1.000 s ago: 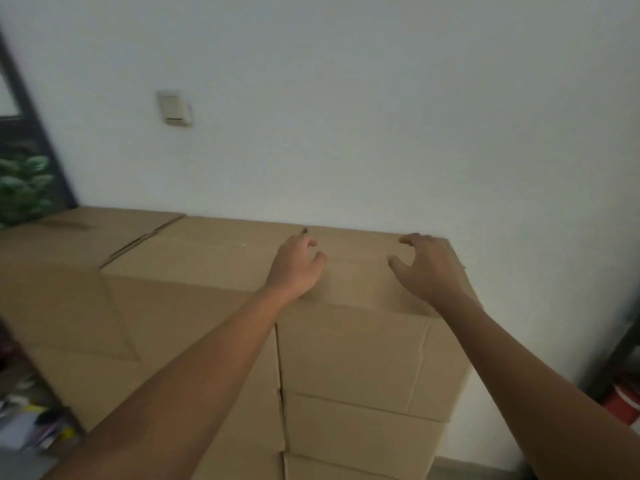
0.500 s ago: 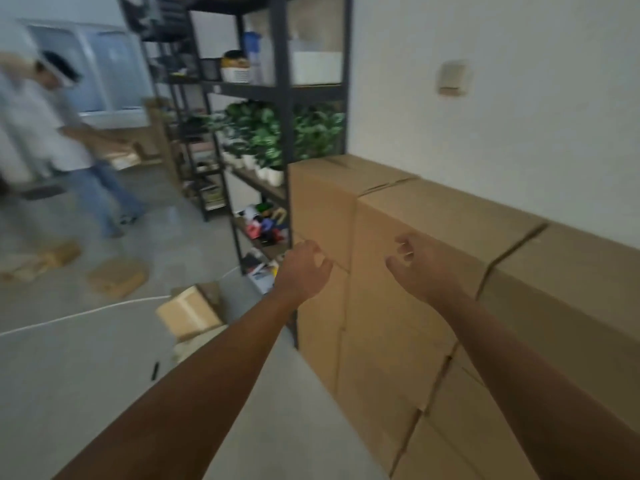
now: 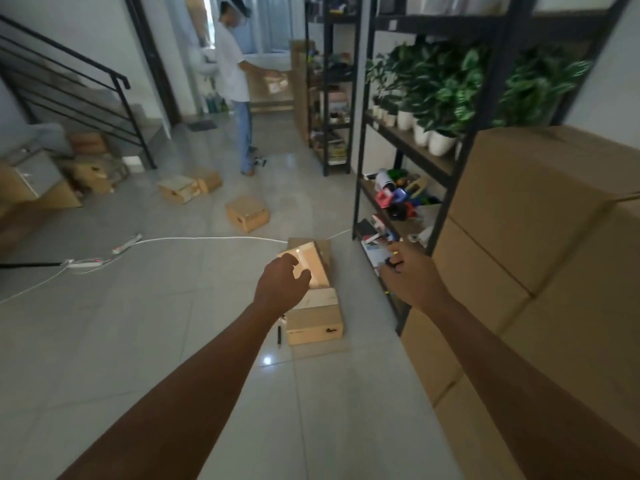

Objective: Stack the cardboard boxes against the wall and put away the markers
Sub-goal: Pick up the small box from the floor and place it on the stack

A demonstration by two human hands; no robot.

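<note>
While both hands reach forward empty, the left hand [image 3: 282,289] spread wide and the right hand [image 3: 412,275] loosely curled, a box [image 3: 313,318] lies on the floor [image 3: 138,341] near the shelf foot, long axis running away from the viewer. A marker [image 3: 279,336] lies just beside its near left corner, pointing likewise. Advice: grip opposite sides.

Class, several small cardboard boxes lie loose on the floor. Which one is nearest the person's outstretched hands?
The box directly below the left hand, with a marker beside it; the others lie farther off.
</note>
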